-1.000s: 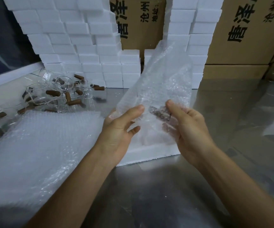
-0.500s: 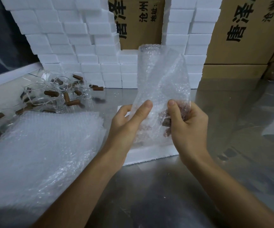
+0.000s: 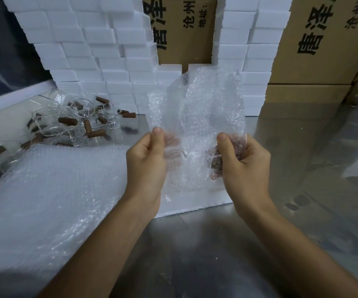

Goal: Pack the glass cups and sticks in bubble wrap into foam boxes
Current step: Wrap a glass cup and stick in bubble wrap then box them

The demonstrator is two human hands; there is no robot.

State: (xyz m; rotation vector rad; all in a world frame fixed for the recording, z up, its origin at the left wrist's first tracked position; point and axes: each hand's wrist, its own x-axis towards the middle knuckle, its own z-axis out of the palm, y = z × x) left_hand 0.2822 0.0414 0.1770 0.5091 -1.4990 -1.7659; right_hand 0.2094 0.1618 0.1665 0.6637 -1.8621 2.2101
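I hold a sheet of bubble wrap (image 3: pixel 197 117) upright in front of me. My left hand (image 3: pixel 147 160) pinches its left edge, and my right hand (image 3: pixel 241 162) grips its right lower edge together with a brown stick (image 3: pixel 215 161) seen through the wrap. Whether a glass cup is inside the wrap I cannot tell. Under the wrap lies a white foam box (image 3: pixel 195 204) on the metal table. A heap of glass cups (image 3: pixel 51 123) with brown sticks (image 3: pixel 67 121) lies at the left back.
A thick pile of bubble wrap sheets (image 3: pixel 44 190) covers the table's left front. White foam boxes (image 3: pixel 100 50) are stacked along the back, with brown cardboard cartons (image 3: pixel 315 39) behind and to the right. Bare steel table (image 3: pixel 313 158) lies to the right.
The wrap was rolled narrow between close hands; now my hands have moved apart and the sheet is spread wide and flat.
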